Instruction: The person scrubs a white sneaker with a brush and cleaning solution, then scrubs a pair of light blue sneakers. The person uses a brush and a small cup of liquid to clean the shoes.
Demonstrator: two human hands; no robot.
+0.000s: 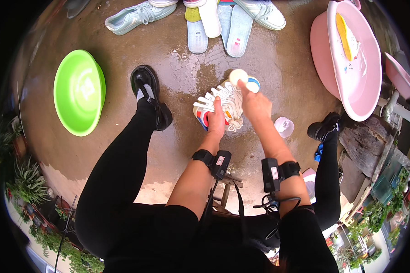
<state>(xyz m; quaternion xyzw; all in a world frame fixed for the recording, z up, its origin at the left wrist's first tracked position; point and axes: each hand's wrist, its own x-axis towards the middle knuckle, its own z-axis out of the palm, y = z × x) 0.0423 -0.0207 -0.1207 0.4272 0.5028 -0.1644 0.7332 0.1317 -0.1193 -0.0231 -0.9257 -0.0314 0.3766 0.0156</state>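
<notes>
A sneaker (230, 102) with white laces and red, blue and orange parts is held low over the wet floor. My left hand (217, 119) grips it at the heel opening, thumb on top. My right hand (256, 102) holds a round, cream-coloured tool head, perhaps a brush (238, 77), over the toe, with the index finger extended along it; its underside is hidden. Just right of my right hand, a small translucent cup (284, 127) stands on the floor.
A green basin (78, 92) is at the left. At the right, a large pink basin (323, 58) contains a yellow-soled shoe (346, 37). Pale sneakers (141, 15) and several insoles (239, 32) lie ahead. My black shoes (150, 95) flank the work area.
</notes>
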